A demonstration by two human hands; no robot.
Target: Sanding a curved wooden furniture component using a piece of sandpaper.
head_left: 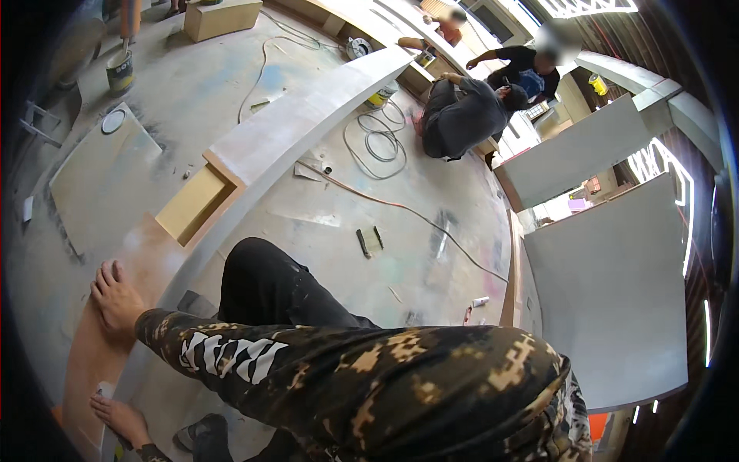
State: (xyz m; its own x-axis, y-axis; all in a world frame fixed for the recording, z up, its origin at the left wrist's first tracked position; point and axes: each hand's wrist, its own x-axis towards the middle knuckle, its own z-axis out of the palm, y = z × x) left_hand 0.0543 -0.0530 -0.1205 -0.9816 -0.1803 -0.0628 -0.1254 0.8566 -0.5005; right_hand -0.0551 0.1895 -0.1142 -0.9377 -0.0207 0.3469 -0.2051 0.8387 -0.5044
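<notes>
A long, curved wooden panel (308, 96) runs from the lower left to the upper middle, coated whitish along most of its length and bare brown at the near end. My right hand (117, 299) lies on the brown part, its fingers spread over the surface. Lower down on the same piece rests my left hand (122, 420), fingers stretched out; a small white patch or piece (104, 390) shows beside its fingertips, and I cannot make out which. Beyond my right hand, a rectangular recess (196, 206) with a pale yellow inside is set into the panel. Anything under either palm is hidden.
A hose (416, 206) and a coiled cable (381, 142) cross the paint-stained floor. Two dark tools (363, 242) lie near my knee. A flat board (104, 169) and a paint can (120, 73) are at left. One person crouches (462, 115) beyond; others are behind. Grey panels (612, 296) stand at right.
</notes>
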